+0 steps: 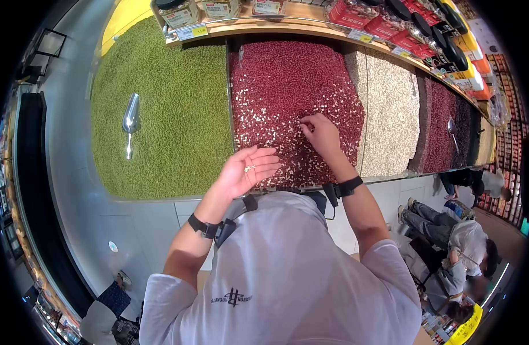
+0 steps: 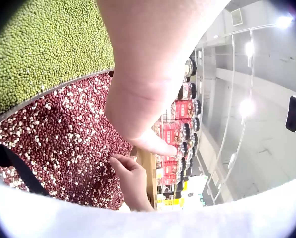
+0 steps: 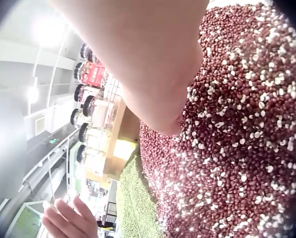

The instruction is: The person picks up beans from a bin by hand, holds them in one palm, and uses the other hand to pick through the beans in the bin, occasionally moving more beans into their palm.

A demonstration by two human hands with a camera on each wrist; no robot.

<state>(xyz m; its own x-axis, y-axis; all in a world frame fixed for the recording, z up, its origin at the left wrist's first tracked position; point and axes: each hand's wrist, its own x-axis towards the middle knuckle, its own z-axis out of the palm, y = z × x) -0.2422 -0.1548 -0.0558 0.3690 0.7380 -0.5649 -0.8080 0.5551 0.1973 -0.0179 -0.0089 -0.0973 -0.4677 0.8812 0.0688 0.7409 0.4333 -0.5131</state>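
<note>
Where your right hand [image 1: 322, 133] hangs over the near half of the bin [image 1: 229, 86], right of its middle, its fingers are bent with thumb and forefinger drawn together at the red beans [image 1: 293, 66]; you cannot tell from any view whether they pinch a kernel. Scattered kernels [image 1: 256, 118], pale among the red, lie nearest that hand just beyond and to the right of its fingertips, and thicker towards the bin's left edge (each is too small to show a long axis). Your left hand [image 1: 240, 177] is palm up by the near left corner, fingers straight, a few pale pieces [image 1: 249, 168] lying loose on it, left of and nearer you than the right fingertips. Underneath, the beans make a loose, uneven surface. Green beans [image 1: 166, 109] flank the bin's left edge, white grain [image 1: 391, 109] its right, and a shelf [image 1: 233, 26] crosses beyond its far edge.
</note>
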